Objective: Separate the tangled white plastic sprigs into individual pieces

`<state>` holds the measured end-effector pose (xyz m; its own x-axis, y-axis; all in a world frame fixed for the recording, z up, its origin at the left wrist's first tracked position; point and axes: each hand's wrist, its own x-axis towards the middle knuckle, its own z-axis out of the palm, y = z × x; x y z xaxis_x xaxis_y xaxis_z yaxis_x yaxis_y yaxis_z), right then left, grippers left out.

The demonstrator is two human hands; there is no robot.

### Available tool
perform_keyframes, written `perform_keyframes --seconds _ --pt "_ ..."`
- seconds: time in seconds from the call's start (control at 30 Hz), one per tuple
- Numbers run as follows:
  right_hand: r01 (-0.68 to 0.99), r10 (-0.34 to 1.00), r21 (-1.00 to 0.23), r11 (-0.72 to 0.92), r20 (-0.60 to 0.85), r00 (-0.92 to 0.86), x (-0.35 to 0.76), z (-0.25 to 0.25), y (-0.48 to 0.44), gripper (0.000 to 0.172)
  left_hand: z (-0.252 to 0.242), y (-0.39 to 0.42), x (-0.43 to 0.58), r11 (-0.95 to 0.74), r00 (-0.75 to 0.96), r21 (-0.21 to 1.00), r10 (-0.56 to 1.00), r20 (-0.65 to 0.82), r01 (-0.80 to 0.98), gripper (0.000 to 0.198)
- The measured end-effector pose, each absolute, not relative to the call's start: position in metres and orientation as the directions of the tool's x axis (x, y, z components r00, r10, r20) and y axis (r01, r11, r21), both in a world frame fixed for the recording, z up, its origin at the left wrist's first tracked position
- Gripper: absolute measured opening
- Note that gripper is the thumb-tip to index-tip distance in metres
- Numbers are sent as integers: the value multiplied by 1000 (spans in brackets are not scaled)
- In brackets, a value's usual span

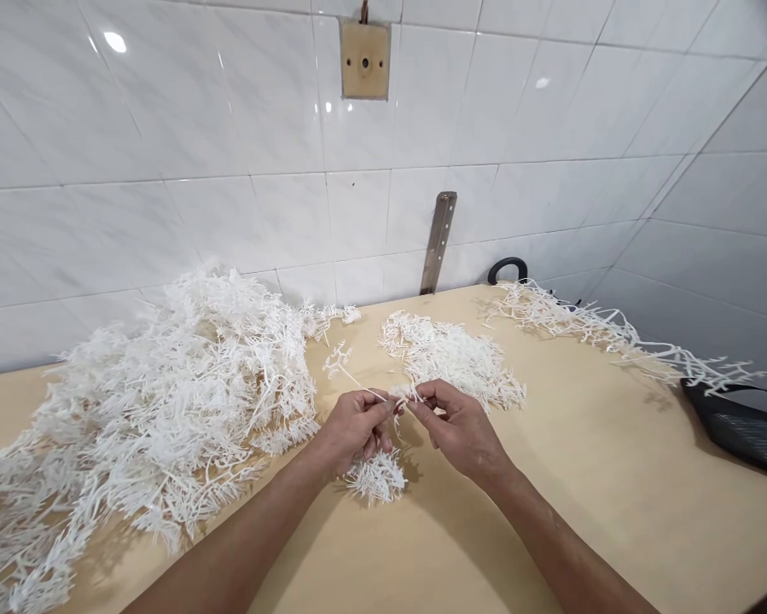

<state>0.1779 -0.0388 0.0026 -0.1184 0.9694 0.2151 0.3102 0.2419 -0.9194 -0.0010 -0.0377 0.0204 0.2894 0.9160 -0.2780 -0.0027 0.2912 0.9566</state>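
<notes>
1. While the left hand (pixel 357 428), just below the centre of the frame, is pinched on a white branched stem (pixel 356 380), the stem's forked tip points toward the upper left
2. The right hand (pixel 463 431), right of centre, has thumb and forefinger closed on white material at the stem's near end; whether both hands grip one piece cannot be told
3. A white tuft (pixel 378 479) shows directly below the left hand, at lower centre, partly covered by it
4. A large heap of white sprigs (pixel 197 392) occupies the left side of the frame
5. A smaller pile of white pieces (pixel 463 358) lies at centre, just beyond the right hand
6. Bare white stems (pixel 594 324) trail across the right of the frame, reaching a black strapped item (pixel 741 426) at the right edge
7. The surface is a pale tabletop (pixel 613 512); behind it, a metal strip (pixel 438 243) stands slightly tilted near the tiled wall (pixel 281 102)
</notes>
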Motion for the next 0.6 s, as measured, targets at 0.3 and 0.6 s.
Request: perform_keyframes --seconds 0.3,0.6 --pt "264 977 -956 127 76 -198 180 2 -37 40 4 -35 2 100 141 993 984 -108 63 39" --pt "71 995 -993 90 87 -42 192 12 -35 46 -1 -40 2 -122 21 948 992 122 294 27"
